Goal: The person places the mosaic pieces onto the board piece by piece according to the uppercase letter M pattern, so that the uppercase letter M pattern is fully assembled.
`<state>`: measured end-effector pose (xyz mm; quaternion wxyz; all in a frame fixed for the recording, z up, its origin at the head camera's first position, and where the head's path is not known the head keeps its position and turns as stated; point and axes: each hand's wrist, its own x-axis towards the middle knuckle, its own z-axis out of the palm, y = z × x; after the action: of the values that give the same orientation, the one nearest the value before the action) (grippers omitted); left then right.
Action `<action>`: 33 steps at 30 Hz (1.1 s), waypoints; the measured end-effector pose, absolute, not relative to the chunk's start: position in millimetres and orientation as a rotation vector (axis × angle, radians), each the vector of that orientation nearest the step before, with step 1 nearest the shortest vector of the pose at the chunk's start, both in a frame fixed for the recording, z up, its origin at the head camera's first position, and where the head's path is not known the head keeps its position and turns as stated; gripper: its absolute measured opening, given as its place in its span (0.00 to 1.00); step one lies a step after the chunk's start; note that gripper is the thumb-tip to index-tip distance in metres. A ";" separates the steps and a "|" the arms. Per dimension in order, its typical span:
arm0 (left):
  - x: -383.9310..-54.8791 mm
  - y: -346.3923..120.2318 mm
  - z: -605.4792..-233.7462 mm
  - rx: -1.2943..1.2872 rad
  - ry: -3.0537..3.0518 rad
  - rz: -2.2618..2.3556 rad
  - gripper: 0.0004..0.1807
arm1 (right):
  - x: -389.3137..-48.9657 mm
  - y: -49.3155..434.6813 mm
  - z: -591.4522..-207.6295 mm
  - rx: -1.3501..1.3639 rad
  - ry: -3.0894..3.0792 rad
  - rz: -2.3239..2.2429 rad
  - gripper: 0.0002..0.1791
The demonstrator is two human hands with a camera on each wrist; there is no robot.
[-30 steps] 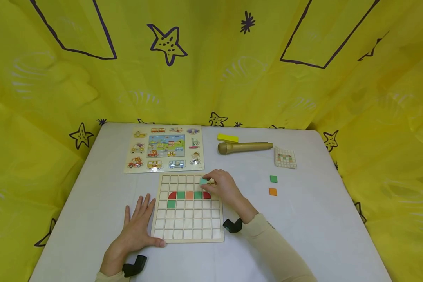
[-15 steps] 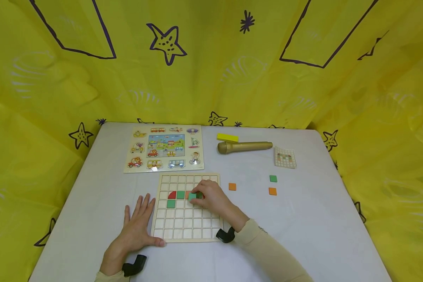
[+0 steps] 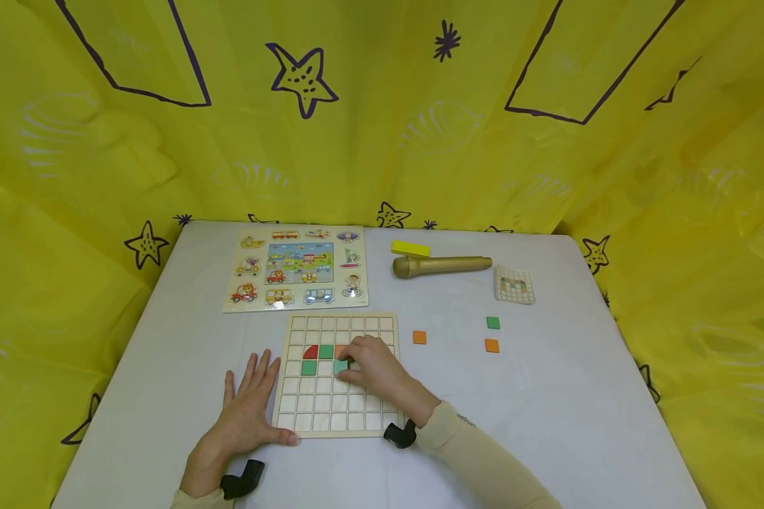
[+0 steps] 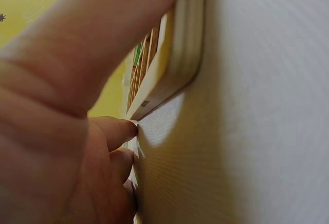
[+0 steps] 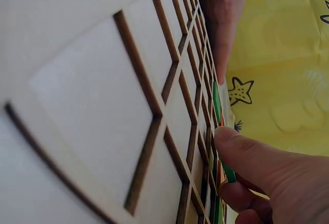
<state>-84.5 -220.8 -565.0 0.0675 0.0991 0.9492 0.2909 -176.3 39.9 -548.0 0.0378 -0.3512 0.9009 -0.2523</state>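
Note:
A wooden grid board (image 3: 340,433) lies on the table. My right hand (image 3: 382,373) is over its middle, pinching a green square tile (image 3: 340,367) between thumb and fingers. In the right wrist view that tile (image 5: 227,170) is tilted at the board's surface; whether it sits in a cell I cannot tell. A red quarter-round tile (image 3: 311,352), a green tile (image 3: 326,352) and a partly covered orange-red tile (image 3: 339,351) form a row, with another green tile (image 3: 308,367) below. My left hand (image 3: 245,413) lies spread, its thumb touching the board's lower left corner.
Right of the board lie two orange tiles (image 3: 419,337) and a green tile (image 3: 493,322). Behind them are a patterned card (image 3: 514,285), a gold microphone (image 3: 442,266) and a yellow block (image 3: 410,249). A picture puzzle (image 3: 301,263) lies behind the board.
My right hand has moved left and toward me with the green tile, from the board's upper right to its middle. An orange tile it covered now shows. The left hand stays put.

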 end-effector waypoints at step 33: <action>-85.0 -220.7 -565.6 0.303 2.850 0.867 0.77 | -176.0 38.5 -553.1 -1.096 2.795 -0.808 0.16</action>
<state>-85.0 -220.7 -565.6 0.0734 0.1008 0.9492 0.2888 -176.0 38.5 -553.1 0.0164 -0.3526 0.8989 -0.2598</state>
